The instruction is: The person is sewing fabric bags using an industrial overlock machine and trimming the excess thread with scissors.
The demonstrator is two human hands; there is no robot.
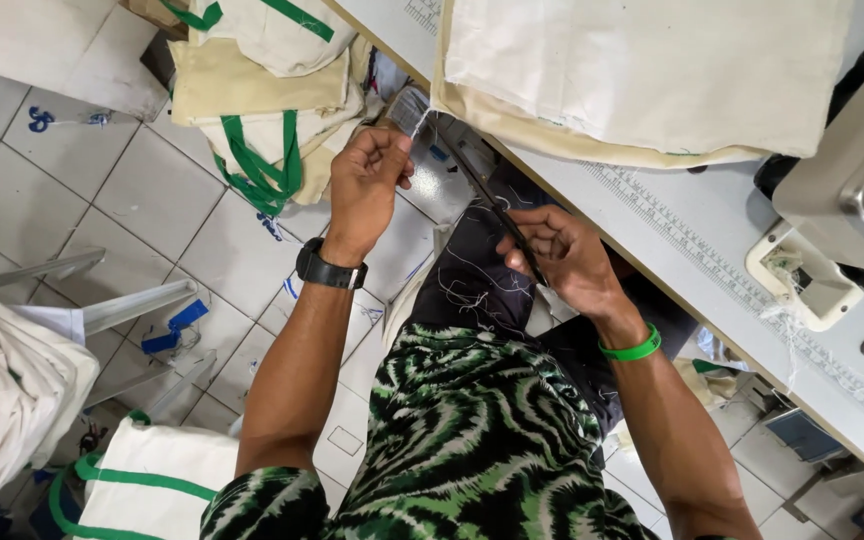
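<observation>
My left hand (367, 180), with a black watch on the wrist, is closed around a small pale frayed piece (410, 110) just under the table edge. From there a thin dark strip (487, 200) runs down to my right hand (562, 258), which wears a green wristband and pinches the strip between its fingers. Both hands hover over my lap, where loose white threads (467, 285) lie on dark trousers. Whether the pale piece and the strip are one thing is unclear.
Cream cloth bags (642, 70) lie stacked on the grey sewing table (692, 240), whose edge carries a printed ruler. A sewing machine (852, 170) stands at the right. On the tiled floor are piles of green-handled bags (262, 110), another bag (152, 480), and metal legs (132, 305).
</observation>
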